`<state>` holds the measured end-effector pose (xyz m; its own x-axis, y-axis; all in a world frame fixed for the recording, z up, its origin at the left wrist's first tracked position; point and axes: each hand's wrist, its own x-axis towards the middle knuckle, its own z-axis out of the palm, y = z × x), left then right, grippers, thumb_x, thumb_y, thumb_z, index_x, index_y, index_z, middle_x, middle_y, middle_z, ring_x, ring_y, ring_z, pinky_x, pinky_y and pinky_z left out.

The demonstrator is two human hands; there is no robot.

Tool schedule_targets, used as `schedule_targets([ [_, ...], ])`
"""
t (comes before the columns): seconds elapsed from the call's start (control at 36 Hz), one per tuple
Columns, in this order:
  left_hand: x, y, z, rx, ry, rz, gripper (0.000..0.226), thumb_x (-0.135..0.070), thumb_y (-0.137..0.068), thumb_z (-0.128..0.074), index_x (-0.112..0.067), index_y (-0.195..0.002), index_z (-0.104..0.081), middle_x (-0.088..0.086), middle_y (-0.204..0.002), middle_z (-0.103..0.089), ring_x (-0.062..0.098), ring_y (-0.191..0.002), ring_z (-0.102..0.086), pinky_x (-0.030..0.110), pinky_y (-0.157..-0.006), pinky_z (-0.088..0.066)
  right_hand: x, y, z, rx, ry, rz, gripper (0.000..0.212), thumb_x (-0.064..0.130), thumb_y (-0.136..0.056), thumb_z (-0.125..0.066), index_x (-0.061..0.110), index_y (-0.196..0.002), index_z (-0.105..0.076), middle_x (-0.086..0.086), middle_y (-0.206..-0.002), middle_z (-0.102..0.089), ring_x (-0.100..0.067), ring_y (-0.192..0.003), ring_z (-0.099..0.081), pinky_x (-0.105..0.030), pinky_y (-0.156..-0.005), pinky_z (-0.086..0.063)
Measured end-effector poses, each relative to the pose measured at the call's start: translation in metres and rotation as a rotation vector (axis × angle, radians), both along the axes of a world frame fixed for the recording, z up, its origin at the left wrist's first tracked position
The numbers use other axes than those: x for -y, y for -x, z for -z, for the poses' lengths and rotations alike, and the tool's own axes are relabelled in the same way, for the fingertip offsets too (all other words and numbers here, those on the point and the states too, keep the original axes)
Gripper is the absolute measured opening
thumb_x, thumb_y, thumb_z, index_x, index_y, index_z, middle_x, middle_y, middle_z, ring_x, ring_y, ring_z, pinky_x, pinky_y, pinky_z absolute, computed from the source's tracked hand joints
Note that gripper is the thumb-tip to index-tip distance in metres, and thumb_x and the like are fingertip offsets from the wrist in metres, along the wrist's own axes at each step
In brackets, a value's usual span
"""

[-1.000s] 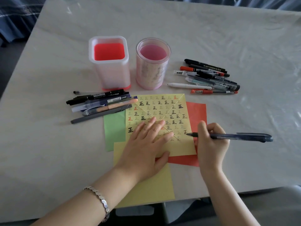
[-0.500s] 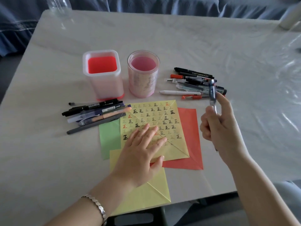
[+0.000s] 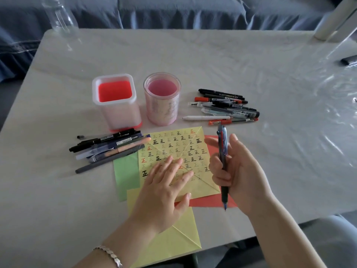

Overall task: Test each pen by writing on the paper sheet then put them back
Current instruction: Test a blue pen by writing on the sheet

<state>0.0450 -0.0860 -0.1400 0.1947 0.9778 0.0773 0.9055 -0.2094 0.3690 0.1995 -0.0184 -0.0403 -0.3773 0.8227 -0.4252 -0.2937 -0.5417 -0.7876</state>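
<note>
Dark blue pen (image 3: 222,140) is standing nearly upright, tip pointing down, w/ the right hand (image 3: 241,171) gripping its barrel just beside the yellow paper sheet (image 3: 173,144). Sheet's lying flat under the left hand (image 3: 164,194), showing rows of black & red characters. Other pens are lying in a left pile (image 3: 108,149) & a right pile (image 3: 226,107).

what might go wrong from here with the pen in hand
The right hand grips the pen upright near the edge of the table; it may slip off. The left hand lies flat on the written yellow sheet and could smear fresh ink. The left pen pile and right pen pile could get mixed.
</note>
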Motion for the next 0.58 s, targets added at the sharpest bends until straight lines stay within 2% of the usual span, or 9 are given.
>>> schedule_targets([
  [0.11, 0.0, 0.0, 0.001, -0.001, -0.002, 0.003, 0.045, -0.044, -0.087, -0.042, -0.028, -0.128, -0.052, 0.007, -0.142, -0.043, 0.025, -0.136, -0.031, 0.044, -0.109, -0.021, 0.003, 0.001, -0.004, 0.036, 0.015, 0.009, 0.043, 0.047, -0.074, -0.047, 0.011, -0.087, -0.066, 0.003, -0.044, -0.036, -0.006, -0.038, -0.018, -0.015, -0.035, -0.015],
  [0.19, 0.0, 0.0, 0.001, 0.001, -0.002, 0.004, 0.045, -0.044, -0.087, -0.042, -0.028, -0.128, -0.052, 0.007, -0.142, -0.043, 0.025, -0.136, -0.031, 0.044, -0.109, -0.021, 0.004, 0.0, -0.007, 0.033, 0.051, 0.0, 0.041, 0.05, -0.073, -0.046, 0.015, -0.067, -0.066, 0.006, -0.04, -0.03, -0.005, -0.035, -0.018, -0.014, -0.035, -0.013],
  [0.28, 0.001, 0.0, 0.002, -0.003, 0.0, 0.004, 0.045, -0.044, -0.088, -0.041, -0.029, -0.129, -0.051, 0.007, -0.143, -0.042, 0.025, -0.137, -0.03, 0.044, -0.109, -0.02, 0.004, -0.001, -0.009, -0.001, 0.093, -0.015, 0.046, 0.053, -0.078, -0.041, 0.018, -0.05, -0.053, 0.008, -0.038, -0.024, -0.004, -0.031, -0.017, -0.015, -0.034, -0.011],
  [0.39, 0.001, 0.0, 0.002, 0.008, -0.006, -0.001, 0.045, -0.044, -0.088, -0.04, -0.028, -0.129, -0.052, 0.007, -0.143, -0.042, 0.025, -0.136, -0.03, 0.043, -0.11, -0.019, 0.004, -0.003, -0.01, -0.01, 0.115, 0.019, 0.048, 0.055, -0.08, -0.036, 0.019, -0.048, -0.035, 0.008, -0.039, -0.022, -0.004, -0.032, -0.015, -0.016, -0.033, -0.009],
  [0.58, 0.0, 0.002, 0.004, 0.114, -0.033, -0.007, 0.043, -0.038, -0.088, -0.043, -0.02, -0.125, -0.056, 0.006, -0.14, -0.047, 0.02, -0.135, -0.032, 0.038, -0.111, -0.019, 0.004, -0.003, -0.015, 0.102, 0.083, -0.008, 0.047, 0.058, -0.07, -0.042, 0.02, -0.045, -0.031, 0.008, -0.042, -0.019, -0.005, -0.034, -0.012, -0.02, -0.04, -0.003],
])
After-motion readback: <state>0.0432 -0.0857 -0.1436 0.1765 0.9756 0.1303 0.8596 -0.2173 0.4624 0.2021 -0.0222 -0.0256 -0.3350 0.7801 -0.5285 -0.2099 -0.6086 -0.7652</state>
